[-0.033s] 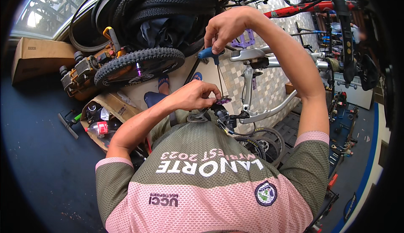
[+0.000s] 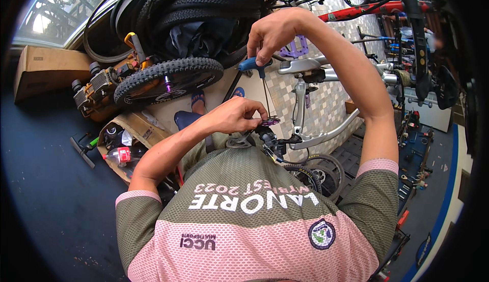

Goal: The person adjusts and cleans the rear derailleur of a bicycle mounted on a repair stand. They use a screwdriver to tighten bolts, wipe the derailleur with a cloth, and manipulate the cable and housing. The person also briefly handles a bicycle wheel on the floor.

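Note:
My right hand point(image 2: 275, 33) is raised, its fingers closed around the blue handle of a T-handle hex key point(image 2: 253, 65). The key's thin shaft points down to a small purple toothed pulley wheel point(image 2: 271, 121). My left hand point(image 2: 235, 115) pinches the near side of that pulley, thumb and fingertips beside the shaft's lower end. Just below is a black rear derailleur point(image 2: 269, 137), close to my shirt. To its right runs a silver bike frame point(image 2: 300, 110). The key's tip is too small to make out.
A knobby-tyred wheel point(image 2: 170, 81) lies left, against a yellow-black machine point(image 2: 104, 86). A cardboard box point(image 2: 145, 129) holding bottles stands by my left forearm. Stacked tyres point(image 2: 214, 7) are at the back. A red bike frame point(image 2: 364, 11) and scattered tools point(image 2: 407, 177) are on the right.

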